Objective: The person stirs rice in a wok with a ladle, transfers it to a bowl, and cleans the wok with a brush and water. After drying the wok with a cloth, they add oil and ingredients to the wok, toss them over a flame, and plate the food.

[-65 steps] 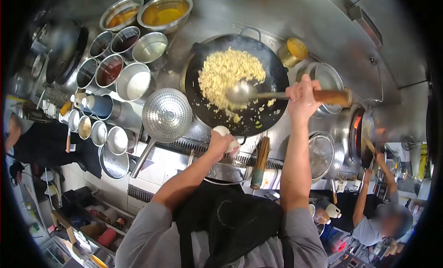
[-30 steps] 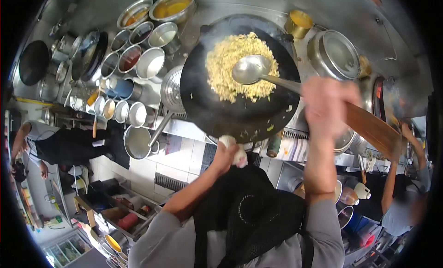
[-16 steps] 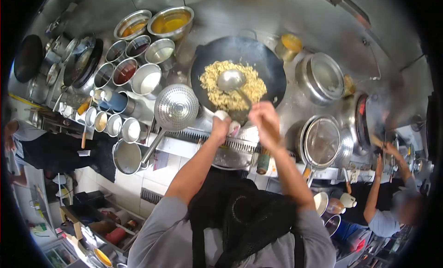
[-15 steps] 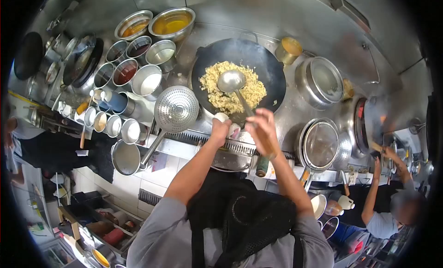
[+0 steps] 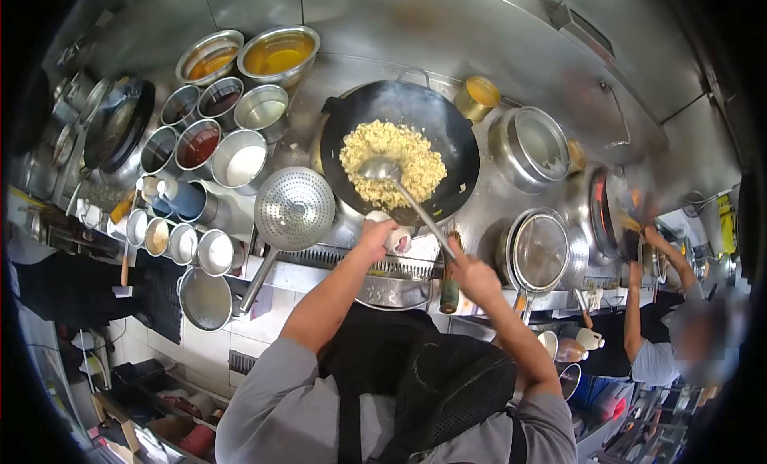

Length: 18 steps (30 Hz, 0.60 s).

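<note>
A black wok (image 5: 458, 140) holds yellow, grainy food (image 5: 403, 148) that looks like fried rice. My left hand (image 5: 375, 240) is closed around a pale folded cloth (image 5: 399, 239) at the wok's near edge; whatever the cloth covers is hidden. In my right hand (image 5: 477, 282) is the handle of a long metal ladle (image 5: 415, 208), gripped near its end. The ladle's bowl rests tilted on the left part of the food. Below the handle, close to my right hand, stands a green-and-brown cylindrical object (image 5: 451, 292).
Left of the wok lie a perforated strainer (image 5: 294, 208) and several metal pots of sauces and seasonings, including a red one (image 5: 199, 144). A pot with a yellow substance (image 5: 479, 96) stands behind right. Stacked pans (image 5: 537, 144) and a mesh sieve (image 5: 542, 252) are right. Another person (image 5: 659, 336) works far right.
My right hand has moved toward my body and to the right. The ladle's bowl has gone from the middle of the food to its left, nearer side. My left hand stays on the cloth.
</note>
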Motion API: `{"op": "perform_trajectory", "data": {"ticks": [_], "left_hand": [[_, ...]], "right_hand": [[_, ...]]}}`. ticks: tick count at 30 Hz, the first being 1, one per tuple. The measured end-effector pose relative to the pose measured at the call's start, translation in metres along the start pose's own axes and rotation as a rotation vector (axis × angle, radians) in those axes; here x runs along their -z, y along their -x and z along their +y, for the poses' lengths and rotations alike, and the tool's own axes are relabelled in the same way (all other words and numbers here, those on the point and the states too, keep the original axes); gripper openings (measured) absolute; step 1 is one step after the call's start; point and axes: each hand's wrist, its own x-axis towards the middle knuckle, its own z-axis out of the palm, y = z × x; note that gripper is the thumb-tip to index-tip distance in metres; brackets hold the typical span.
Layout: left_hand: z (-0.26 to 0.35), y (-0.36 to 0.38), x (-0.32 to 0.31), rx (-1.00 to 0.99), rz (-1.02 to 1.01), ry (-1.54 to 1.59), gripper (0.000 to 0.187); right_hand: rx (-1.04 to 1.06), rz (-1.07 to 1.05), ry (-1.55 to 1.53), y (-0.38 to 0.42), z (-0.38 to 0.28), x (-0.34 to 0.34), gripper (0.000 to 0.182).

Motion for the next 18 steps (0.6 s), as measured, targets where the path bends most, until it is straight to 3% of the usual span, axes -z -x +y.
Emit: {"op": "perform_trajectory", "data": {"ticks": [2, 4, 6, 7, 8, 10, 12, 13, 14, 16, 18], "left_hand": [[0.005, 0.024, -0.015, -0.105, 0.07, 0.013, 0.029], [0.015, 0.059, -0.032, -0.287, -0.004, -0.046, 0.027], [-0.008, 0.014, -0.004, -0.118, 0.073, -0.054, 0.028], [-0.003, 0.032, -0.016, -0.202, 0.038, -0.257, 0.028], [0.004, 0.057, -0.026, -0.229, 0.032, -0.266, 0.028], [-0.011, 0.129, -0.031, -0.132, 0.148, 0.0, 0.028], [-0.005, 0.184, -0.057, -0.237, 0.048, -0.066, 0.026], [-0.006, 0.187, -0.066, -0.23, 0.131, -0.03, 0.023], [-0.008, 0.16, -0.061, -0.216, 0.199, 0.022, 0.019], [-0.015, 0.09, -0.032, -0.225, 0.092, -0.087, 0.018], [-0.056, 0.097, -0.031, -0.376, 0.197, -0.215, 0.019]], "right_hand": [[0.078, 0.065, 0.005, 0.015, 0.024, 0.011, 0.059], [0.032, 0.174, -0.029, 0.035, 0.041, 0.026, 0.058], [-0.042, 0.319, -0.11, 0.027, 0.084, -0.014, 0.057], [-0.136, 0.177, -0.093, 0.025, 0.086, 0.0, 0.056], [-0.013, 0.248, -0.126, 0.027, 0.092, 0.012, 0.054], [0.019, 0.108, -0.343, 0.067, 0.069, 0.074, 0.052], [-0.106, -0.265, -0.613, 0.107, 0.059, 0.144, 0.051], [-0.223, -0.454, -0.541, 0.112, 0.053, 0.166, 0.053], [0.374, -0.198, -0.422, 0.11, 0.085, 0.133, 0.053], [0.014, -0.368, -0.219, 0.083, 0.047, 0.139, 0.052], [0.111, -0.106, -0.33, 0.05, 0.061, 0.066, 0.05]]}}
